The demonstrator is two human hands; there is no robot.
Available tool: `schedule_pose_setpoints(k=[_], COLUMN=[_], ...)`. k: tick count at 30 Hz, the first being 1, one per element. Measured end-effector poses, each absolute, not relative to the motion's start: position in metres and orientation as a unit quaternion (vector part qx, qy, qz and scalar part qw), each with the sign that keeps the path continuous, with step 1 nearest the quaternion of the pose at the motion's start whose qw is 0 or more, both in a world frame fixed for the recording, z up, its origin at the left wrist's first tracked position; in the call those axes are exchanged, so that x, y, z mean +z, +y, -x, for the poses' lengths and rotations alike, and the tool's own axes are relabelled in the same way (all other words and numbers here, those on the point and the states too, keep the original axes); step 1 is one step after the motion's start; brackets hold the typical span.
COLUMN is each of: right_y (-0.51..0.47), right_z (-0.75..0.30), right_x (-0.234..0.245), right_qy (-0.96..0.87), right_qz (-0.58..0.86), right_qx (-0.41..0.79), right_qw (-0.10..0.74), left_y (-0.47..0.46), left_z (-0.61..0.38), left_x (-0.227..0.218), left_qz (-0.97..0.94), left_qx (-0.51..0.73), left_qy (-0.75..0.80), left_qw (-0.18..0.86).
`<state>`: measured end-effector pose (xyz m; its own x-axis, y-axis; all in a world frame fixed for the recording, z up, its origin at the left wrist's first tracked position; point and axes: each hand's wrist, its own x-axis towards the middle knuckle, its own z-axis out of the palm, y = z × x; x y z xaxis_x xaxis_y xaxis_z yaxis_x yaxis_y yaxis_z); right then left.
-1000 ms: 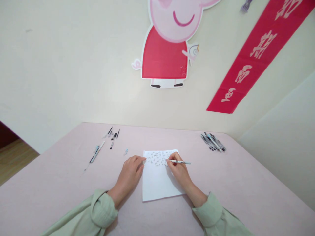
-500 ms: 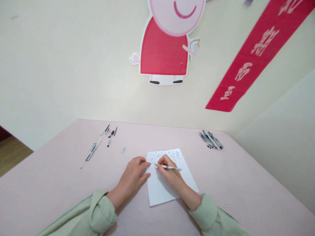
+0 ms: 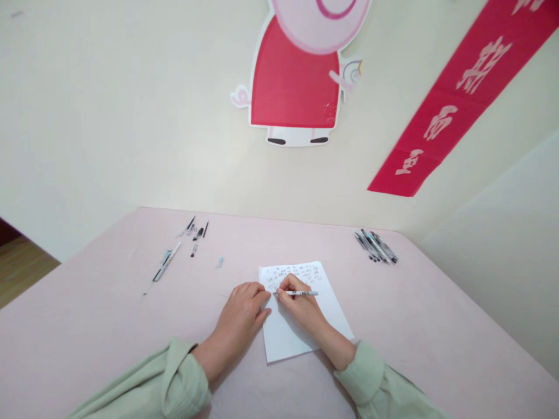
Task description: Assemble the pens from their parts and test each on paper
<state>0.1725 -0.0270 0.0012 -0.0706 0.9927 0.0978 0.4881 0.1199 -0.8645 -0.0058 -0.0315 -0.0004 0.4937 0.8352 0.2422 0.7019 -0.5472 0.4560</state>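
A sheet of white paper point(image 3: 288, 340) lies on the pink-covered table, with rows of small dark handwriting across its upper part. My right hand point(image 3: 301, 302) rests on the sheet, its fingers pinched round a white pen point(image 3: 308, 293). The pen slants to the right, and its tip meets the paper close to the left edge, below the written rows. At that same edge lies my left hand point(image 3: 245, 308), palm down, fingertips touching the paper and thumb held apart from the fingers. Nothing is in it.
A bundle of pens point(image 3: 376, 247) lies at the back right. Taken-apart pen pieces point(image 3: 197, 235), a white pen with a dark end point(image 3: 166, 262) and a small pale blue piece point(image 3: 220, 262) lie on the left. A wall point(image 3: 174, 145) rises behind the table point(image 3: 109, 337).
My left hand has shifted slightly right, further onto the paper's edge. The pen in my right hand has moved a little left and tilted flatter. The camera view has shifted slightly.
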Motion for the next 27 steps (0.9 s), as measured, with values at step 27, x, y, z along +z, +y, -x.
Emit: schedule_pose_setpoints(k=[27], right_y=[-0.0289], right_z=[-0.1736], right_x=[0.0023], right_qy=[-0.660], right_qz=[0.567], right_qx=[0.327], right_qw=[0.368], left_y=[-0.0317], left_z=[0.0059], left_x=[0.0026], left_qz=[-0.851], left_qx=[0.221], left_qy=[0.449], left_qw=[0.156])
